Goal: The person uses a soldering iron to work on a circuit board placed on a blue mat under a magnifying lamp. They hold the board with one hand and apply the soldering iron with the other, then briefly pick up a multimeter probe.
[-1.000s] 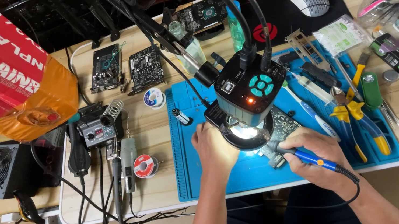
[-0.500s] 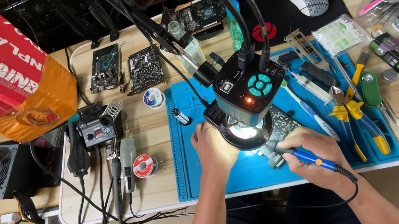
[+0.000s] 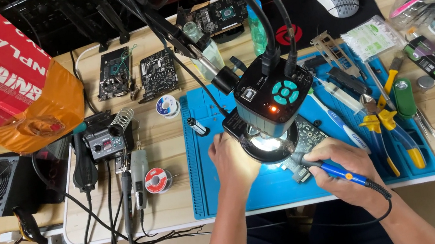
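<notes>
We grip blue soldering iron [image 3: 338,170] in right hand [image 3: 337,165], tip under microscope camera [image 3: 269,102]; left hand [image 3: 233,161] rests curled at circuit board [image 3: 308,134] on blue mat [image 3: 224,192], grip unclear; soldering seemingly mid-way, board unfinished, solder spool [image 3: 157,180] left, untouched

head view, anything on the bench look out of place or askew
Nothing looks spilled or broken. The right hand holds a blue soldering iron to the circuit board under the ring-lit microscope, the left hand beside it on the blue mat. Oddest: cables dangling off the table's front edge.
</notes>
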